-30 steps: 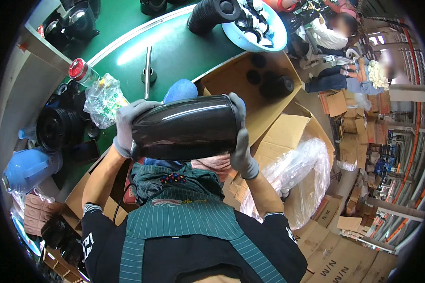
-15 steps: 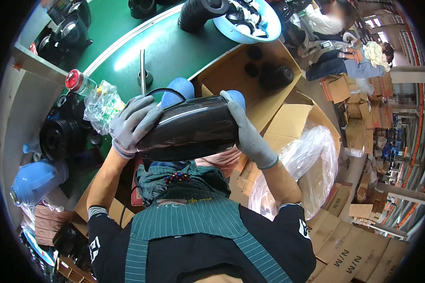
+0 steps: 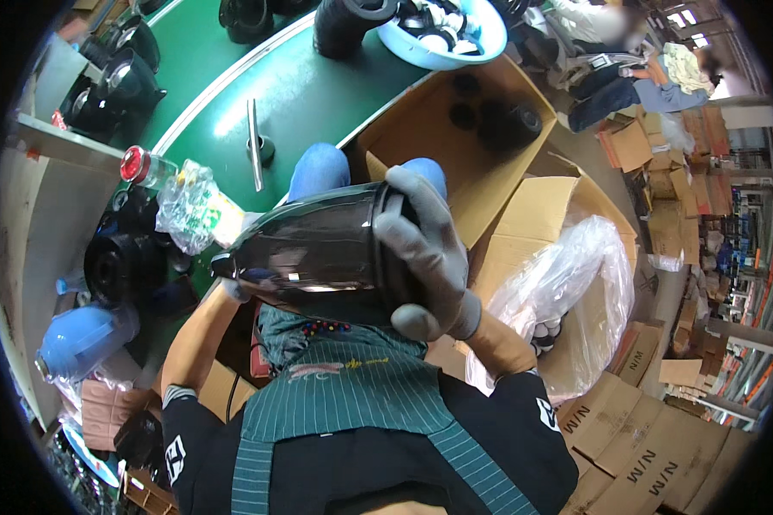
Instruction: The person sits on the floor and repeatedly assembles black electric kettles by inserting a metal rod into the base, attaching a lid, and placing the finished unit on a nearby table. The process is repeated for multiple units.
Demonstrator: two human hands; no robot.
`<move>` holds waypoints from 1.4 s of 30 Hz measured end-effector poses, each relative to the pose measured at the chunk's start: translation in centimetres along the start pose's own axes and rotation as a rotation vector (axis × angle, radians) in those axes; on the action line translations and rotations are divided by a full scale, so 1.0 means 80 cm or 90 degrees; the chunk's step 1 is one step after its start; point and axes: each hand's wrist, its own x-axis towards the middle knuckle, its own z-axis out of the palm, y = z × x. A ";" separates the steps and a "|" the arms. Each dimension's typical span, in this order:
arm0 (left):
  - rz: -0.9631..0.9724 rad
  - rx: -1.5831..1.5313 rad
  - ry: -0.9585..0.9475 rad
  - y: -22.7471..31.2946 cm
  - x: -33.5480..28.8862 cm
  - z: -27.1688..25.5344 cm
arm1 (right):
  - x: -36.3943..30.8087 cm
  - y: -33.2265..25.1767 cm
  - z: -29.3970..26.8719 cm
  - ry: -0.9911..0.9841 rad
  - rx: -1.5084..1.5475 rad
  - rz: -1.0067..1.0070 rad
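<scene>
Green tabletop (image 3: 309, 94) runs past its near edge, where an open cardboard box (image 3: 455, 146) waits. Above the lap, the glossy black jug body (image 3: 318, 249) lies sideways; right hand (image 3: 425, 257) clasps its rim end, left hand (image 3: 240, 283) grasps beneath, steadying it.

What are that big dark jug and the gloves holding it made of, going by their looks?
The dark jug body looks like glossy moulded plastic, dark and perhaps smoky-translucent: bright window-like reflections run along its smooth side. Glass cannot be ruled out. The glove on the right hand looks like grey knitted fabric, matte and possibly coated. The left hand is mostly hidden under the jug.
</scene>
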 end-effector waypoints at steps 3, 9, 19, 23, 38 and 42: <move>-0.088 -0.011 -0.103 0.001 0.008 0.004 | 0.005 -0.005 -0.006 -0.063 -0.059 -0.043; -0.160 -0.120 -0.149 0.023 0.006 0.078 | 0.004 -0.014 -0.026 -0.156 -0.069 -0.082; 0.509 0.828 0.142 0.145 0.006 0.118 | -0.046 0.045 0.018 0.161 0.420 0.585; 0.466 1.035 0.060 0.161 0.019 0.152 | -0.086 0.083 0.027 0.114 0.775 0.897; 0.593 0.911 -0.213 0.243 -0.018 0.180 | -0.167 0.117 0.009 -0.065 0.513 0.535; 0.594 0.861 -0.305 0.220 0.005 0.195 | -0.167 0.110 0.002 -0.102 0.302 0.490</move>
